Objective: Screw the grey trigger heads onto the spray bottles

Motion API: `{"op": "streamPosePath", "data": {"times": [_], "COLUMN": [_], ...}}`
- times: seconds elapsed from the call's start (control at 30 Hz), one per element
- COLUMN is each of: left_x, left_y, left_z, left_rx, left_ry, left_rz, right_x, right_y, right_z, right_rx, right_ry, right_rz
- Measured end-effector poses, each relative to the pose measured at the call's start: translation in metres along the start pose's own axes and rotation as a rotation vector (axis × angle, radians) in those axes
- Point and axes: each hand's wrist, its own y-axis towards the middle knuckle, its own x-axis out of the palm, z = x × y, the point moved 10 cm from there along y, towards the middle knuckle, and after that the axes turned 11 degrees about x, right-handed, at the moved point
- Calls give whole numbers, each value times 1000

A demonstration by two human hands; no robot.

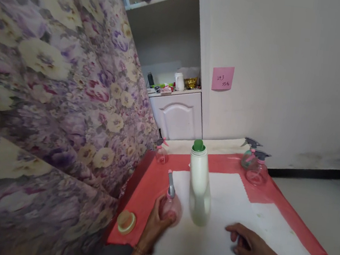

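My left hand (160, 221) is wrapped round a clear pink spray bottle (175, 206) with a grey trigger head, upright over the left part of a white cloth. Just to its right stands a tall pale green detergent jug (199, 180) with a green spout (199, 145) at its open mouth. My right hand (244, 241) is over the cloth (217, 249), right of the jug, holding nothing. Its index finger stretches toward the jug and the other fingers are loosely bent. Left of my left hand, a round pale cap (126, 221) lies on the red table cover.
A small spray bottle (161, 154) stands at the back left of the red table cover (140, 190). Two more, one pink (257, 173) and one greenish (247, 157), stand at the back right. A floral curtain (66, 110) hangs close along the left. Behind are a cabinet (179, 116) and wall.
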Motion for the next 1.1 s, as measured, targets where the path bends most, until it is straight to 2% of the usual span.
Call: {"op": "streamPosePath", "data": {"times": [0.07, 0.27, 0.37, 0.47, 0.53, 0.63, 0.77, 0.93, 1.1], "left_x": [-1, -15, -15, -18, -20, -17, -16, -18, -19], "left_y": [0, -10, -13, -16, -16, -13, -9, -6, -11], "left_z": [-5, -25, -26, -20, -14, -2, 2, -15, -19], "left_rx": [-11, -98, -52, 16, 59, 136, 191, 107, 12], "left_ry": [-37, -45, -34, 60, 159, 275, 325, 270, 179], "left_rz": [-35, 57, 115, 226, 296, 343, 399, 333, 168], "right_x": [0, -2, -4, 0, 14, 47, 80, 95, 107], "right_y": [0, 1, -1, -6, -9, -10, -6, 8, 25], "right_z": [1, 6, 2, -16, -35, -66, -99, -116, -116], "right_rx": [27, 64, 73, 45, 9, -47, -104, -159, -219], "right_ry": [-22, -113, -139, -93, -41, 30, 79, 144, 197], "right_rz": [21, 116, 188, 254, 241, 157, 111, 133, 147]}}
